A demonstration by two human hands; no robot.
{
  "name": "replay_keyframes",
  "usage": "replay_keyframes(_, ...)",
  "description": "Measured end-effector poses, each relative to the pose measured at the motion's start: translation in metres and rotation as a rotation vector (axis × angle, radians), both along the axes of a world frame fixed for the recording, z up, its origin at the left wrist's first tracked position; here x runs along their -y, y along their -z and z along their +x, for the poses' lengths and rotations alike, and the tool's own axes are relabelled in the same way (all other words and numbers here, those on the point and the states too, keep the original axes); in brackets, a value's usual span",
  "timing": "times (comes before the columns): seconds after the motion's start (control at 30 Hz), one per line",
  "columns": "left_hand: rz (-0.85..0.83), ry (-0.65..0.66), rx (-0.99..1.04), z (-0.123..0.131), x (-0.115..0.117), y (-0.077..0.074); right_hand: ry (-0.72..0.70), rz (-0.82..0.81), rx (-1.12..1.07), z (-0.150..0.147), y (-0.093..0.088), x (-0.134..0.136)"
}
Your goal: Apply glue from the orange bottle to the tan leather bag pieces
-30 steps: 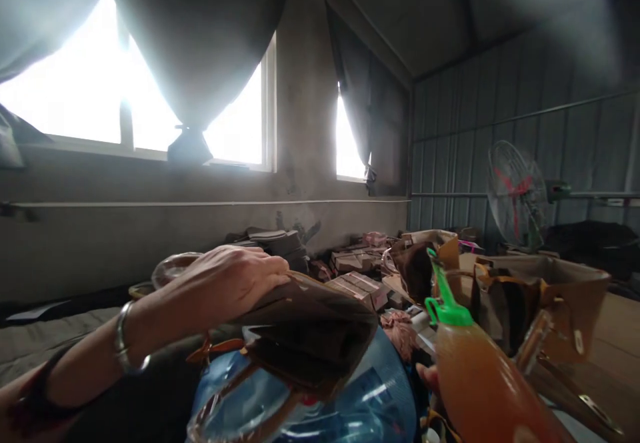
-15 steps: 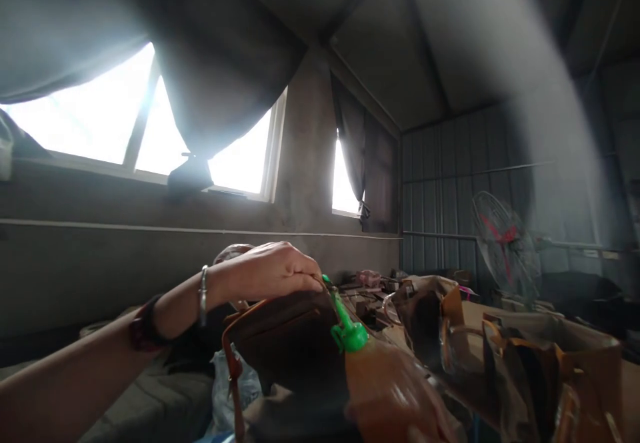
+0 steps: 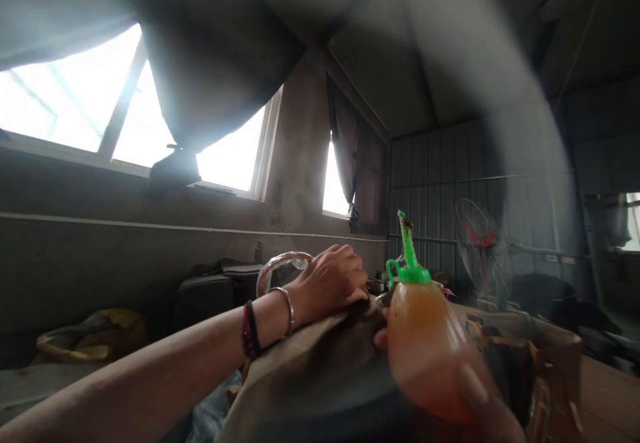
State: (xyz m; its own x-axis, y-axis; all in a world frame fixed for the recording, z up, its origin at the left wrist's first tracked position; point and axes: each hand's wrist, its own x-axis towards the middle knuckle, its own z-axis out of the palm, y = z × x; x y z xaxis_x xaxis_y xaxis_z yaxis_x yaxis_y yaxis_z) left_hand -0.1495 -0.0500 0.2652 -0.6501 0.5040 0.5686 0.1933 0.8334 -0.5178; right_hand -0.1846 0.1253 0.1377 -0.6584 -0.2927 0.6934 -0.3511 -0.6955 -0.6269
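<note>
So the left hand [image 3: 334, 282] has its fingers curled over the top edge of the brown bag [image 3: 305, 360], gripping it from above. Right hand [image 3: 487, 406] is wrapped around the squeeze bottle [image 3: 425, 346], thumb on the near side. Bottle's just right of the bag, long axis mostly upright, green nozzle [image 3: 409, 251] up and tipped slightly left. Can't tell if bottle and bag touch. Left hand's nearer the bag edge, for sure.
</note>
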Motion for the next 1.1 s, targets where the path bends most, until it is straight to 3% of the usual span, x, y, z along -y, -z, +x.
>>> replay_keyframes(0.07,0.104,0.112,0.098,-0.004,-0.005,0.011,-0.065,-0.148,0.098,0.012,-0.028,0.003)
replay_keyframes(0.2,0.728,0.305,0.16,0.012,-0.006,0.028,-0.158,-0.338,0.185,0.023,-0.065,0.014)
replay_keyframes(0.23,0.801,0.312,0.143,0.02,-0.005,0.033,-0.174,-0.35,0.198,0.023,-0.067,0.016)
replay_keyframes(0.3,0.733,0.327,0.203,0.036,-0.004,0.044,-0.215,-0.348,0.228,0.02,-0.067,0.019)
replay_keyframes(0.47,0.781,-0.039,0.439,0.05,0.003,0.072,-0.266,-0.328,0.289,0.015,-0.058,0.026)
replay_keyframes(0.57,0.932,-0.056,0.419,0.045,0.019,0.079,-0.286,-0.304,0.263,0.018,-0.057,0.027)
replay_keyframes(0.67,1.093,-0.063,0.127,0.046,0.042,0.078,-0.292,-0.274,0.237,0.018,-0.053,0.021)
replay_keyframes(0.8,1.082,-0.094,-0.359,0.055,0.065,0.071,-0.231,-0.212,0.186,0.006,-0.034,0.011)
replay_keyframes(0.93,1.214,-0.066,-0.455,0.055,0.074,0.056,-0.193,-0.119,0.161,-0.005,-0.01,0.007)
replay_keyframes(1.1,1.05,-0.117,-0.566,0.054,0.076,0.032,-0.113,-0.123,0.356,0.003,0.008,-0.004)
